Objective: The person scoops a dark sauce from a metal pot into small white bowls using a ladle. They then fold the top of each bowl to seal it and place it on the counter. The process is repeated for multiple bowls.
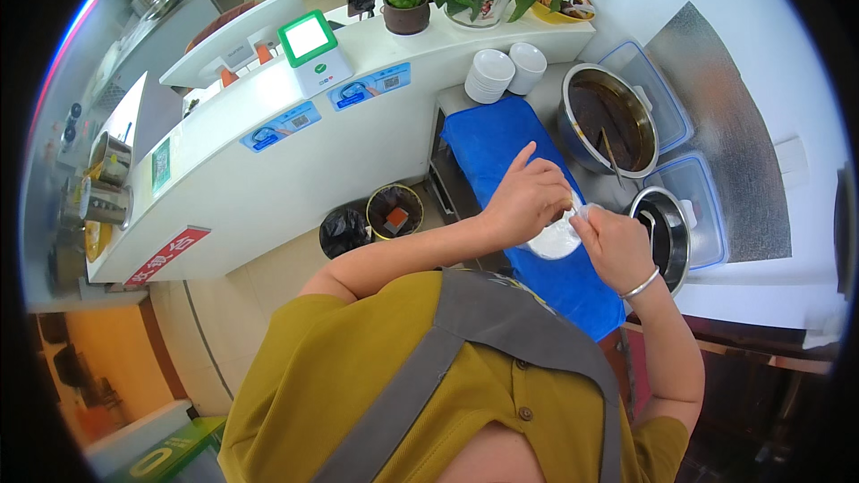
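A round white object [554,244], apparently a dish in clear plastic, is between my hands above a blue cloth [500,137]. My right hand [616,241], with a silver bangle at its wrist, pinches the bunched clear plastic [585,210] at the object's upper right edge. From the left, my left hand [527,198] reaches over, its fingertips closed on the same plastic while the index finger points up and away. My fingers partly cover the white object, so I cannot tell what it contains.
A steel pot [614,117] of dark liquid holds a utensil; a smaller steel pot [671,231] is near my right wrist. Stacked white bowls [490,74] stand behind the cloth. Clear lidded boxes [701,211] line the wall. A trash bin [396,211] is on the floor, left.
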Available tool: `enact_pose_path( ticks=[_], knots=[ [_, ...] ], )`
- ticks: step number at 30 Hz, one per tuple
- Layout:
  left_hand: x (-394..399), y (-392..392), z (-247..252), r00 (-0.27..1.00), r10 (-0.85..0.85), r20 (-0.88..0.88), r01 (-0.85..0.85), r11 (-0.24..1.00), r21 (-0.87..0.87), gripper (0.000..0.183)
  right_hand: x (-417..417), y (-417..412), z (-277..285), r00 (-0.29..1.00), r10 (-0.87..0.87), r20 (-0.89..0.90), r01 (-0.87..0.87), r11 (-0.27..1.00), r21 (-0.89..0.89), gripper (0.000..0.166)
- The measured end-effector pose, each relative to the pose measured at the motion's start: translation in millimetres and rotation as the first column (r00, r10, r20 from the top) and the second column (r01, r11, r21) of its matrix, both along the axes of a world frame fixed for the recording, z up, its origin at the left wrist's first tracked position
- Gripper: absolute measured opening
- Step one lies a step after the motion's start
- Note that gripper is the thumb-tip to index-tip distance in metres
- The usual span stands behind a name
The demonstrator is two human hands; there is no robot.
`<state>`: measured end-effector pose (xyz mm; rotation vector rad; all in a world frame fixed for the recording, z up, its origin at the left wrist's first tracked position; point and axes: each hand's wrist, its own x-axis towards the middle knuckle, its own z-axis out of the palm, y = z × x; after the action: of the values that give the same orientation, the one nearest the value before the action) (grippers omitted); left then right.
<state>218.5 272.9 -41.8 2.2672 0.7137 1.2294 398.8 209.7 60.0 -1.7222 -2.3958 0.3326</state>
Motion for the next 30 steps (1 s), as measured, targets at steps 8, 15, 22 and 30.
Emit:
enact_pose_path(
  ticks=[8, 15, 22, 30],
  knots=[
    [15, -7, -8, 0.991, -0.051, 0.126, 0.058, 0.997, -0.054, 0.007, -30, 13, 18, 0.607, -0.376, -0.701, -0.067, 0.854, -0.516, 0.023],
    [-9, 6, -4, 0.999, -0.022, 0.038, 0.025, 0.995, -0.092, 0.003, -10, 15, -16, 0.999, 0.031, 0.034, -0.039, 0.967, 0.252, 0.025],
    [-3, 4, -10, 0.999, -0.020, 0.044, 0.021, 1.000, -0.013, 0.006, -18, 2, 1, 0.902, -0.224, -0.368, 0.100, 0.940, -0.326, 0.027],
    [-5, 13, -20, 0.998, -0.040, -0.038, 0.040, 0.999, 0.008, 0.011, -37, 4, 12, 0.514, -0.463, -0.722, -0.104, 0.802, -0.588, 0.023]
  ],
)
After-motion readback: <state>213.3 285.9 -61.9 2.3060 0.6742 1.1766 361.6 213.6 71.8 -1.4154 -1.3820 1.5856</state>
